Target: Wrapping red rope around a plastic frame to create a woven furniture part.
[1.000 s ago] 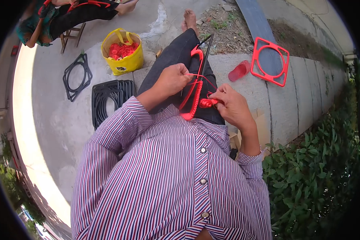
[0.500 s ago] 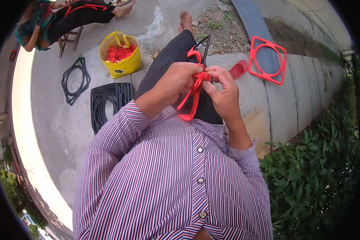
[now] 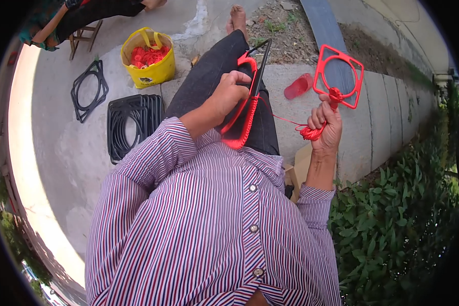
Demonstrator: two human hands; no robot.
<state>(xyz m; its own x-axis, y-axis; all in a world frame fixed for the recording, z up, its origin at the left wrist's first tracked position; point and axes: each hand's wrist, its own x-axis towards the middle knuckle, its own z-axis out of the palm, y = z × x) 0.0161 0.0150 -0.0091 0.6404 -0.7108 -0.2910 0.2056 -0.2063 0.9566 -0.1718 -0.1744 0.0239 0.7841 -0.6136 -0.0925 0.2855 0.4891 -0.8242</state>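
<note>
View from above of a seated person in a red, white and blue striped shirt with dark trousers, one leg stretched forward over a concrete floor.

The left hand (image 3: 229, 94) rests on the thigh with its grip clenched around a black frame (image 3: 258, 71) that is partly wrapped in red cord (image 3: 239, 122). The wrapped section curves from under the hand down toward the lap, while the bare black part of the frame points away along the leg.

The right hand (image 3: 327, 122) is raised out to the person's right, well apart from the left. Its grip is closed around a small bundle of red cord (image 3: 310, 132). A thin red strand (image 3: 283, 118) runs taut from this bundle back to the frame on the thigh.

Beyond the right hand, a finished red frame (image 3: 339, 76), square with a ring inside it, leans against a low concrete ledge. Just beside it on the floor lies a red sandal (image 3: 298, 85).

To the person's left, a stack of black frames (image 3: 130, 122) lies flat on the floor, with a single black frame (image 3: 89, 89) near it. Behind them stands a yellow bag (image 3: 148, 56) filled with red cord. Another person sits on a wooden stool (image 3: 84, 34) at the upper left edge. Green plants (image 3: 392, 219) fill the lower right.
</note>
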